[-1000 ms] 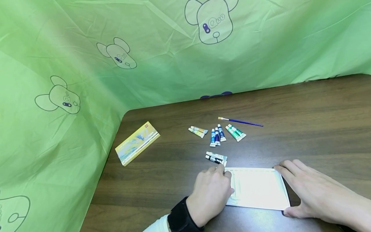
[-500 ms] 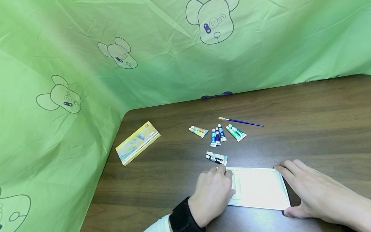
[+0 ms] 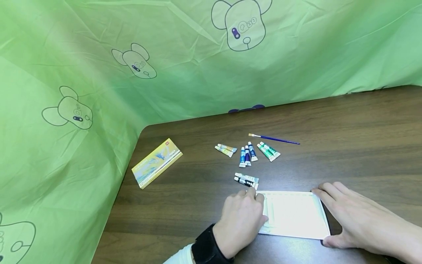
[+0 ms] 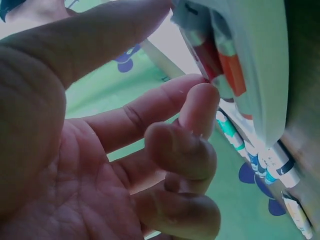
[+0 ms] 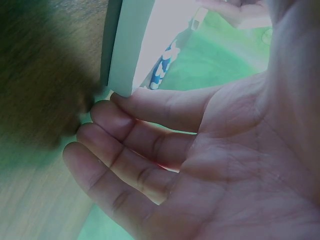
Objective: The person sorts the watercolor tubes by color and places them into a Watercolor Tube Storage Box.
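Note:
A white plastic tray point(image 3: 293, 216) lies flat on the wooden table. My right hand point(image 3: 356, 216) holds its right end, thumb at the near corner and index finger at the far one. Over the tray's left end is my left hand point(image 3: 242, 222), fingers bent, hiding what lies under it in the head view. The left wrist view shows a red paint tube point(image 4: 206, 57) and an orange paint tube point(image 4: 231, 67) inside the tray. My left thumb and index fingertip pinch the red tube at its two ends. A black paint tube point(image 3: 243, 182) lies just beyond the left fingertips.
Further back lie several blue paint tubes point(image 3: 247, 154), green tubes point(image 3: 268, 150), yellowish tubes point(image 3: 225, 150) and a blue paintbrush point(image 3: 275, 139). A yellow paint box point(image 3: 156, 163) sits at the left. Green cloth point(image 3: 184, 80) hangs along the back and left table edges.
Both hands and the tray stay nearly in place. The whole head view shifts a few pixels.

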`<act>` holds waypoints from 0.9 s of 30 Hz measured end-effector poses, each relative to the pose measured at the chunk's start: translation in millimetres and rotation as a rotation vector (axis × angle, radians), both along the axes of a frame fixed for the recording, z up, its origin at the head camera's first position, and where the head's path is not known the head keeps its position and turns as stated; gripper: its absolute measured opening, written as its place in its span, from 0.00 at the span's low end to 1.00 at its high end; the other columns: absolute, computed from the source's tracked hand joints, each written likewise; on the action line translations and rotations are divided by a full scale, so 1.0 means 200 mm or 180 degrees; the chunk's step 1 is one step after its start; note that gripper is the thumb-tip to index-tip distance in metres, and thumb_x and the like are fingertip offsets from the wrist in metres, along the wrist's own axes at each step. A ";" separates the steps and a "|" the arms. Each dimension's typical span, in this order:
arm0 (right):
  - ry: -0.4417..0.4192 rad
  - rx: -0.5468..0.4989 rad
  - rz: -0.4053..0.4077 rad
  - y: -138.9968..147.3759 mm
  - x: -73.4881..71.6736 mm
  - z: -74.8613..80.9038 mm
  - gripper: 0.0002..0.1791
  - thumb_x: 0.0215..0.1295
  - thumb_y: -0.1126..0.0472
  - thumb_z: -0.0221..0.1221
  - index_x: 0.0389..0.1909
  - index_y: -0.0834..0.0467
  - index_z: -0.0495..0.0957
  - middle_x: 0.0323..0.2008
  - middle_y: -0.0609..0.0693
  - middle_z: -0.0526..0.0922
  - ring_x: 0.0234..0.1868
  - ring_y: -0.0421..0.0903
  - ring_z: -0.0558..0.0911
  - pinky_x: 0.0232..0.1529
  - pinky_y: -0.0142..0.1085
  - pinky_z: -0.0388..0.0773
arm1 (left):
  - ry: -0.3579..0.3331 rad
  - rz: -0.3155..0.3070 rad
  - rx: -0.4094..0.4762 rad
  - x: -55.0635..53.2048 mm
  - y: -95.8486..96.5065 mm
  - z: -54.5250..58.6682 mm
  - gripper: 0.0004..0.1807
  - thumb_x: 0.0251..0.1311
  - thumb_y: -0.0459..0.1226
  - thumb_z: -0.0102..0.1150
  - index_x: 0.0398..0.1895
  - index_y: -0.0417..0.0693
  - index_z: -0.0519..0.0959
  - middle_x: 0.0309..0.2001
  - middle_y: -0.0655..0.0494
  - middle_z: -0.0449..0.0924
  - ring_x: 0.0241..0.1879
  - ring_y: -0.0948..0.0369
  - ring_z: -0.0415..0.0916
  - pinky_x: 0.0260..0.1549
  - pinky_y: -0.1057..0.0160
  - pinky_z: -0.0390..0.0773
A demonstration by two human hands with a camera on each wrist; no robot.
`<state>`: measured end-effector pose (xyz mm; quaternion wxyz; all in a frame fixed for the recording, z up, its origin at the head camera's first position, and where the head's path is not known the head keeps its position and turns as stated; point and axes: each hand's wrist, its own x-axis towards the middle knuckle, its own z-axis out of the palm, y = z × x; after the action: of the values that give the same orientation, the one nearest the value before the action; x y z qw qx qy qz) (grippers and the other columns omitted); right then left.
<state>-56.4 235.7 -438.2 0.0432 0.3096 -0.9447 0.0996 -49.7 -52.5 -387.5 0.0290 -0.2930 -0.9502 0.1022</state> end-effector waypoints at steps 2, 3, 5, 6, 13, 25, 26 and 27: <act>-0.0026 -0.0004 0.0009 0.00 0.00 0.00 0.59 0.23 0.31 0.82 0.59 0.60 0.78 0.54 0.45 0.80 0.53 0.48 0.78 0.50 0.46 0.81 | 0.0081 -0.0043 0.0064 -0.01 -0.01 0.00 0.21 0.60 0.62 0.71 0.39 0.57 0.86 0.35 0.63 0.85 0.28 0.68 0.78 0.20 0.70 0.70; -0.0010 -0.0004 0.0012 0.00 0.00 0.00 0.59 0.23 0.31 0.82 0.59 0.59 0.78 0.54 0.45 0.80 0.52 0.47 0.78 0.49 0.45 0.81 | 0.0118 -0.0057 0.0108 -0.01 -0.02 0.01 0.21 0.60 0.61 0.71 0.40 0.57 0.87 0.35 0.63 0.85 0.28 0.68 0.78 0.20 0.70 0.70; -0.0020 -0.0006 0.0013 0.00 0.00 0.00 0.59 0.22 0.31 0.82 0.59 0.60 0.78 0.54 0.45 0.80 0.52 0.48 0.78 0.49 0.45 0.81 | 0.0169 -0.0051 0.0198 -0.03 -0.03 0.01 0.20 0.61 0.60 0.71 0.42 0.56 0.88 0.35 0.63 0.85 0.28 0.68 0.78 0.20 0.70 0.70; -0.0041 -0.0013 0.0016 0.00 0.00 0.00 0.59 0.22 0.31 0.82 0.59 0.60 0.78 0.54 0.45 0.80 0.52 0.48 0.78 0.49 0.46 0.81 | 0.0182 -0.0032 0.0231 -0.04 -0.04 0.02 0.20 0.62 0.58 0.71 0.44 0.55 0.88 0.36 0.62 0.86 0.28 0.67 0.79 0.20 0.70 0.72; -0.0033 0.0008 0.0008 0.00 0.00 -0.01 0.59 0.23 0.31 0.82 0.59 0.60 0.78 0.55 0.45 0.79 0.53 0.47 0.78 0.50 0.46 0.81 | 0.0147 0.0265 0.0531 -0.17 -0.13 0.02 0.17 0.65 0.52 0.71 0.47 0.51 0.88 0.38 0.58 0.87 0.30 0.64 0.81 0.23 0.67 0.78; 0.0010 0.0064 0.0006 0.00 0.00 -0.02 0.59 0.24 0.30 0.81 0.60 0.59 0.78 0.55 0.45 0.79 0.54 0.47 0.78 0.51 0.46 0.81 | -0.0164 0.1229 0.1215 -0.52 -0.33 -0.04 0.17 0.68 0.43 0.69 0.53 0.42 0.86 0.48 0.45 0.87 0.45 0.49 0.88 0.37 0.47 0.88; 0.0012 0.0061 0.0003 0.00 0.00 -0.02 0.59 0.24 0.30 0.81 0.59 0.59 0.78 0.55 0.45 0.79 0.54 0.47 0.78 0.50 0.46 0.81 | -0.0159 0.1291 0.1281 -0.54 -0.34 -0.05 0.17 0.68 0.43 0.69 0.53 0.40 0.86 0.48 0.44 0.87 0.45 0.48 0.88 0.37 0.47 0.88; 0.0016 0.0059 0.0003 0.00 0.00 -0.02 0.59 0.24 0.30 0.81 0.59 0.59 0.78 0.55 0.45 0.79 0.54 0.47 0.77 0.50 0.45 0.81 | -0.0151 0.1355 0.1327 -0.57 -0.34 -0.05 0.18 0.68 0.43 0.70 0.53 0.39 0.85 0.47 0.44 0.87 0.45 0.47 0.88 0.37 0.47 0.88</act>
<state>-56.9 236.2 -442.3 0.0427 0.3107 -0.9453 0.0900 -162.9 -120.7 -398.3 0.0442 -0.0771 -0.9912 -0.0983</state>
